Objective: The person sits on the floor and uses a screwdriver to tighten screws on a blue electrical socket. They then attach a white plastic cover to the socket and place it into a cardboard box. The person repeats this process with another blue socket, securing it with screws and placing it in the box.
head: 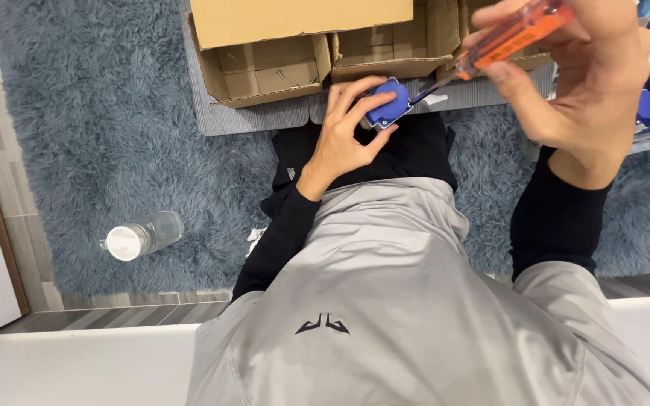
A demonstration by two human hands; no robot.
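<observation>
Left hand pinches a small blue socket part between thumb and fingers, over the lap, just near of the cardboard box. Right hand, up and right, is wrapped around an orange screwdriver, tip touching the part's right edge. Judgement: keep the tip seated squarely and the part braced firm so it doesn't slip.
</observation>
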